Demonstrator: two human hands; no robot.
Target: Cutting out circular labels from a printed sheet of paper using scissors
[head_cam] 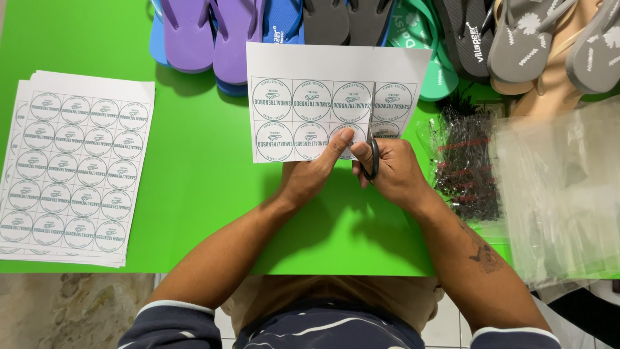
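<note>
Two hands work center frame: left hand (314, 171) pinches the label sheet (336, 100) w/ thumb on top, right hand (392, 169) fingers closed thru scissors (372, 139); cut best kept straight btwn label columns, sheet held taut.

Bright colours on a green bench

The bench (206, 194) is plain vivid green. The paper sheet (284, 71) is white, printed with rows of dark green circle badges, and the paper stack (77, 168) at the side shows the same white ground and green circles. The scissors (372, 139) have black handles and silver blades. Along the far edge, the flip-flops (213, 32) run purple, blue, dark grey, mint green, grey with white leaf prints, and beige. The plastic bags (562, 187) are clear and glossy; the small bag (465, 161) shows black pieces with thin red lines. The sleeves (174, 323) are navy with white stripes.
</note>
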